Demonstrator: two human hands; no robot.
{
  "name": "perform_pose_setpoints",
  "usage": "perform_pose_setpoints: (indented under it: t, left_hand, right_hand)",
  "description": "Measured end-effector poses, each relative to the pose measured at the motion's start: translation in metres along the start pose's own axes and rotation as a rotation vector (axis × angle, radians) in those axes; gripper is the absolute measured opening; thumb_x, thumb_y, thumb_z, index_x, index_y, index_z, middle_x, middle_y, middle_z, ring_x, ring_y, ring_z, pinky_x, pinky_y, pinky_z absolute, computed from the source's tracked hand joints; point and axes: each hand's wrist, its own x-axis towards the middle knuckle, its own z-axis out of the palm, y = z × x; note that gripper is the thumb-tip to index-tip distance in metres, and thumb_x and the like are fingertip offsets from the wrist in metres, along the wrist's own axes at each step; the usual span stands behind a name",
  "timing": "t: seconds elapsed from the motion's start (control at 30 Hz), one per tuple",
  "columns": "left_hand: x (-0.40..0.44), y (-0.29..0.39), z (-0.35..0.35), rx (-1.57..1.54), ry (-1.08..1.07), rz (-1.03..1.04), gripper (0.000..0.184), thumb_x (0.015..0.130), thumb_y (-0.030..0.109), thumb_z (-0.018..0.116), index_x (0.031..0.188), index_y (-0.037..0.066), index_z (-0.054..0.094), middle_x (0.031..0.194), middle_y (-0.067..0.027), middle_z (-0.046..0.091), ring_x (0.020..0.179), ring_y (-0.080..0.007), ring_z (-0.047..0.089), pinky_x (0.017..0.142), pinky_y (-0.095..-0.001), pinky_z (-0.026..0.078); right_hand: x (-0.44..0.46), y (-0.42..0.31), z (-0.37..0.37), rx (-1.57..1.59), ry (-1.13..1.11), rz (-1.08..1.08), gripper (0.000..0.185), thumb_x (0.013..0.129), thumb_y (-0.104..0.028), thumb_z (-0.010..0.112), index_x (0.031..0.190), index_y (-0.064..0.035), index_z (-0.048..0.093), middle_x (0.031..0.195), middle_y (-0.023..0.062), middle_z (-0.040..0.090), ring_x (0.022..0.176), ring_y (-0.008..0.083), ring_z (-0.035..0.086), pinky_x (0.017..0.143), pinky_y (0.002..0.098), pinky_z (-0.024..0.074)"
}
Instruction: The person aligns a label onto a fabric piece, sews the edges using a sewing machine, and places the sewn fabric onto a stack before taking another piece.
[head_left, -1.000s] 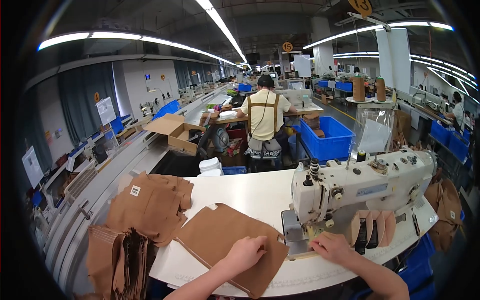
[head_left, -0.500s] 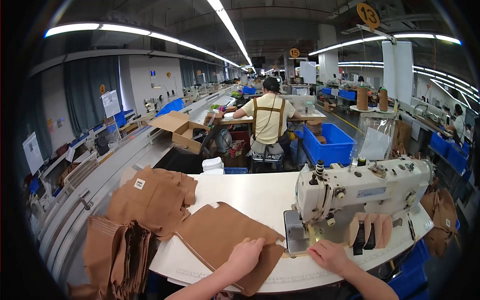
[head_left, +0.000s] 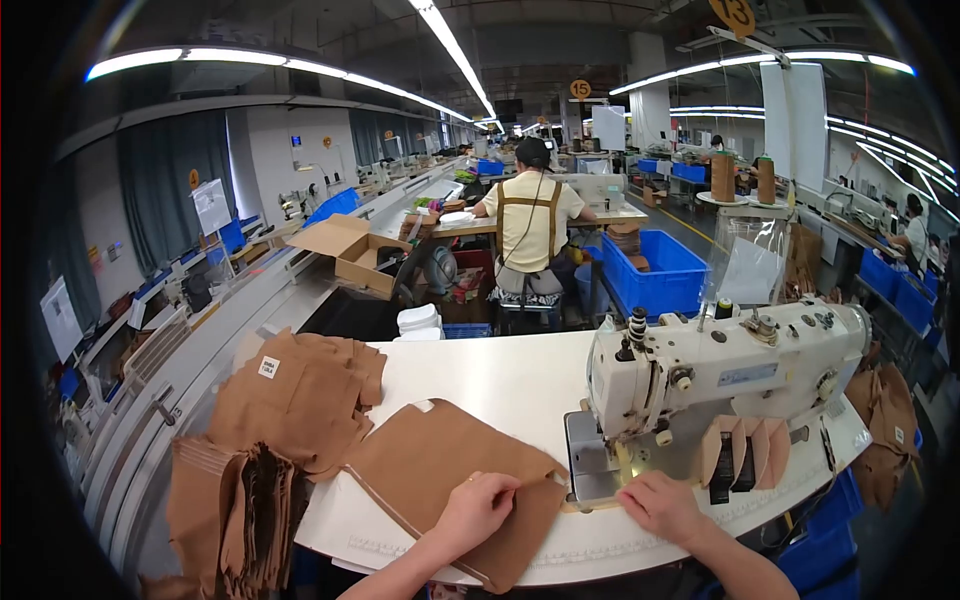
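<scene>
A brown fabric panel [head_left: 450, 465] lies flat on the white sewing table [head_left: 480, 370], left of the sewing machine [head_left: 720, 365]. My left hand [head_left: 480, 510] rests on the panel near its right side, fingers bent together; whatever they pinch is hidden. Beside the needle area, at the table's front, my right hand [head_left: 660, 505] has its fingers closed together, and what is between them is too small to make out. A small white tag shows at the panel's right edge. Brown pieces with a white label [head_left: 290, 390] are piled at the table's left end.
A folded brown stack [head_left: 225, 520] hangs at the left edge. A divided holder [head_left: 745, 455] stands under the machine arm. Ahead, a seated person [head_left: 530, 225] works beside a blue crate [head_left: 655, 275]. An open cardboard box [head_left: 355, 255] sits to the left.
My left hand has shifted slightly left on the panel. My right hand stays beside the machine's needle area. The camera view has tilted a little.
</scene>
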Motion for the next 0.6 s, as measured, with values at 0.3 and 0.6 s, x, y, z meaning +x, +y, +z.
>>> perform_pose_setpoints:
  t: [0.3,0.6]
  left_hand:
    - [-0.018,0.022,0.028,-1.483,0.016,-0.405,0.013,0.095,-0.003,0.066,0.104,0.004,0.059,0.102,-0.0075,0.071,0.090,-0.0134,0.067,0.083,-0.0263,0.054]
    - [-0.028,0.027,0.004,-0.852,0.423,-0.125,0.021,0.098,0.001,0.063,0.118,0.002,0.057,0.114,-0.0087,0.066,0.098,-0.0128,0.062,0.090,-0.0259,0.051]
  right_hand:
    - [0.033,-0.097,0.046,0.795,0.148,0.391,0.027,0.099,-0.019,0.062,0.120,-0.0017,0.063,0.094,0.0154,0.066,0.084,0.0348,0.064,0.075,0.0409,0.0520]
    - [0.026,-0.096,0.027,0.762,0.144,0.499,0.019,0.106,-0.012,0.050,0.118,0.0004,0.060,0.075,0.0071,0.062,0.070,0.0120,0.056,0.067,0.0281,0.0489]
